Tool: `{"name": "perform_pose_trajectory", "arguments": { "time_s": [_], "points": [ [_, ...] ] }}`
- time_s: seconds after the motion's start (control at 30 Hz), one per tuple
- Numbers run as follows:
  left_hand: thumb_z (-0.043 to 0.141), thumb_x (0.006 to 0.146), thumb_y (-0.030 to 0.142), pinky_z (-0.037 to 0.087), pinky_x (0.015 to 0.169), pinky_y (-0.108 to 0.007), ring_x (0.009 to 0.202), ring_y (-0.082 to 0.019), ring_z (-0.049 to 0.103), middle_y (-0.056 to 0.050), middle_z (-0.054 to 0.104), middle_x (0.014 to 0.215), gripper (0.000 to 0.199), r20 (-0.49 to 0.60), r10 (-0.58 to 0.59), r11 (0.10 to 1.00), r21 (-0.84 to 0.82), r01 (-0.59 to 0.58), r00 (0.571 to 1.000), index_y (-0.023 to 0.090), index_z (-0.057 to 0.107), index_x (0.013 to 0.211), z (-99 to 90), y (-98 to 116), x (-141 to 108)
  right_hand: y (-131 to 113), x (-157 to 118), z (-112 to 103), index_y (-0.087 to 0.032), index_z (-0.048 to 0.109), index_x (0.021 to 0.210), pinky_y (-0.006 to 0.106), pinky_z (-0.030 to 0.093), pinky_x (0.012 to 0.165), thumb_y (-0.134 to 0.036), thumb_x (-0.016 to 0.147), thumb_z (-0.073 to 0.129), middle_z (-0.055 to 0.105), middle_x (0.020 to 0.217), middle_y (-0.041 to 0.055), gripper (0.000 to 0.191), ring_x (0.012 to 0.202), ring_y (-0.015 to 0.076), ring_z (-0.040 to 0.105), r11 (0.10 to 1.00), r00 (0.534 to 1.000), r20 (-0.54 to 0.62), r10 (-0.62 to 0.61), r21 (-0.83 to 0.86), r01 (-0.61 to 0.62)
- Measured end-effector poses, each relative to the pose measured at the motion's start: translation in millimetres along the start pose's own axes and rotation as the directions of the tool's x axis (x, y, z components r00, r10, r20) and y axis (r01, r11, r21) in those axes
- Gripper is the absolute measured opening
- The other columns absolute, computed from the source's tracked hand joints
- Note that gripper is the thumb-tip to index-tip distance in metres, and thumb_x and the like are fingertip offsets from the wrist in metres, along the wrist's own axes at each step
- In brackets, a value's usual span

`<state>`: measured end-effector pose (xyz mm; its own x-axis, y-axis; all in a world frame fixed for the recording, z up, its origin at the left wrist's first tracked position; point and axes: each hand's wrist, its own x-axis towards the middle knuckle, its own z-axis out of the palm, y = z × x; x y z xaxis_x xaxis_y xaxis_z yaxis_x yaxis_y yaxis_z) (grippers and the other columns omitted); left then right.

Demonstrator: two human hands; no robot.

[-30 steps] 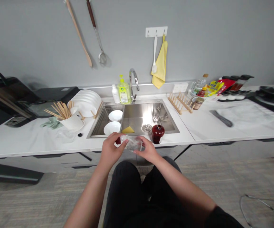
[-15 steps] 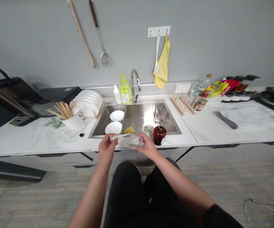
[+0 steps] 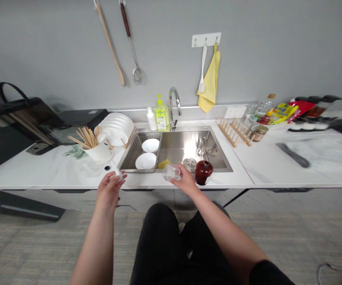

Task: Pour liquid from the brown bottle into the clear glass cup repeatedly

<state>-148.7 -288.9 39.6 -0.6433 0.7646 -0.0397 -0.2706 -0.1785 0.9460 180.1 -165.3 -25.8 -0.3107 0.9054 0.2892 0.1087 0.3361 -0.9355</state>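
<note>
My left hand (image 3: 109,187) pinches a small, slender white piece (image 3: 118,172) over the counter's front edge; its kind I cannot make out. My right hand (image 3: 185,180) is closed around a small clear container (image 3: 171,172), tipped on its side with its base toward the left. Just right of that hand, a dark red glossy bottle (image 3: 203,172) stands at the sink's front rim. Near my left hand, a small black cap (image 3: 107,168) and a crumpled clear plastic piece (image 3: 91,168) lie on the counter.
Two white bowls (image 3: 146,161) sit in the left basket of the steel sink (image 3: 227,164). A chopstick holder (image 3: 98,153) and racked white plates (image 3: 117,128) stand at left. Soap bottles (image 3: 162,115) and the faucet (image 3: 174,105) are behind; a wooden rack (image 3: 236,132) is at right.
My left hand has moved left with the white piece, away from the clear container. My right hand still holds the container in nearly the same place. The view has shifted slightly left.
</note>
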Motion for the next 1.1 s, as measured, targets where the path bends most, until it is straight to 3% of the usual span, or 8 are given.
{"name": "perform_pose_trajectory", "arguments": {
  "time_s": [0.17, 0.3, 0.37, 0.47, 0.57, 0.7, 0.87, 1.1],
  "points": [
    [0.099, 0.059, 0.029, 0.058, 0.074, -0.027, 0.097, -0.025, 0.082, -0.004, 0.083, 0.104, 0.051, -0.201, 0.160, 0.987, 0.064, -0.150, 0.966, 0.021, 0.069, 0.099, -71.3, 26.7, 22.1, 0.9, -0.4, -3.3, -0.025, 0.065, 0.137, 0.049, 0.063, 0.108, -0.036, 0.078, 0.090, 0.079, 0.135, 0.0102, 0.065, 0.120, 0.0319, 0.079, 0.999, 1.000, 0.019, -0.008, -0.042, 0.009],
    [0.094, 0.061, 0.027, 0.054, 0.067, -0.026, 0.084, -0.021, 0.076, 0.000, 0.076, 0.088, 0.046, -0.412, 0.328, 0.939, 0.236, -0.248, 0.850, 0.019, 0.064, 0.095, -132.0, 49.9, 61.9, 1.8, 0.1, -3.2, -0.025, 0.066, 0.137, 0.049, 0.063, 0.108, -0.036, 0.079, 0.092, 0.078, 0.137, 0.0108, 0.065, 0.122, 0.0327, 0.078, 0.998, 1.000, 0.020, -0.017, -0.062, 0.018],
    [0.094, 0.063, 0.026, 0.054, 0.067, -0.027, 0.076, -0.018, 0.070, 0.003, 0.068, 0.079, 0.043, -0.512, 0.334, 0.918, 0.366, -0.151, 0.791, 0.018, 0.064, 0.093, -158.2, 57.7, 86.0, 3.9, 0.9, -2.4, -0.026, 0.066, 0.137, 0.049, 0.064, 0.109, -0.037, 0.079, 0.092, 0.078, 0.138, 0.0105, 0.065, 0.122, 0.0324, 0.079, 0.998, 1.000, 0.026, -0.016, -0.059, 0.017],
    [0.096, 0.060, 0.027, 0.054, 0.068, -0.035, 0.065, -0.019, 0.059, 0.007, 0.060, 0.066, 0.040, -0.614, 0.306, 0.823, 0.554, 0.121, 0.728, 0.020, 0.068, 0.088, -182.1, 63.1, 115.9, 7.9, 2.4, -1.3, -0.027, 0.066, 0.137, 0.049, 0.063, 0.110, -0.038, 0.080, 0.092, 0.077, 0.140, 0.0097, 0.064, 0.122, 0.0314, 0.079, 0.999, 0.999, 0.032, -0.014, -0.030, 0.015],
    [0.094, 0.062, 0.028, 0.055, 0.082, -0.044, 0.065, -0.022, 0.053, 0.007, 0.051, 0.056, 0.032, -0.590, 0.294, 0.595, 0.729, 0.339, 0.752, 0.024, 0.066, 0.077, -183.1, 64.3, 133.4, 9.9, 3.1, -0.9, -0.027, 0.066, 0.137, 0.049, 0.063, 0.111, -0.039, 0.080, 0.091, 0.077, 0.138, 0.0091, 0.064, 0.124, 0.0311, 0.078, 1.000, 1.000, 0.028, -0.008, -0.016, 0.009],
    [0.092, 0.063, 0.031, 0.050, 0.092, -0.043, 0.077, -0.027, 0.057, 0.005, 0.045, 0.059, 0.034, -0.484, 0.257, 0.372, 0.848, 0.377, 0.836, 0.024, 0.059, 0.073, -163.2, 66.4, 143.3, 8.8, 2.4, -1.4, -0.026, 0.066, 0.136, 0.049, 0.064, 0.107, -0.039, 0.078, 0.092, 0.078, 0.133, 0.0094, 0.065, 0.118, 0.0310, 0.079, 1.000, 1.000, 0.029, -0.001, -0.030, 0.002],
    [0.087, 0.069, 0.034, 0.048, 0.095, -0.040, 0.093, -0.032, 0.065, 0.003, 0.043, 0.063, 0.035, -0.435, 0.235, 0.311, 0.881, 0.357, 0.869, 0.024, 0.054, 0.076, -142.1, 68.3, 146.0, 6.9, 2.1, -1.9, -0.026, 0.064, 0.136, 0.049, 0.064, 0.108, -0.039, 0.078, 0.092, 0.078, 0.134, 0.0096, 0.066, 0.121, 0.0312, 0.078, 1.000, 0.999, 0.035, 0.004, -0.024, -0.003],
    [0.085, 0.079, 0.046, 0.049, 0.098, -0.039, 0.105, -0.032, 0.067, 0.000, 0.057, 0.080, 0.040, -0.430, 0.223, 0.255, 0.892, 0.374, 0.875, 0.024, 0.051, 0.085, -146.3, 59.1, 150.6, 4.3, 1.2, -2.3, -0.025, 0.064, 0.137, 0.049, 0.063, 0.107, -0.039, 0.078, 0.092, 0.078, 0.133, 0.0102, 0.067, 0.119, 0.0314, 0.079, 1.000, 0.999, 0.040, 0.016, -0.022, -0.016]
  ]
}}
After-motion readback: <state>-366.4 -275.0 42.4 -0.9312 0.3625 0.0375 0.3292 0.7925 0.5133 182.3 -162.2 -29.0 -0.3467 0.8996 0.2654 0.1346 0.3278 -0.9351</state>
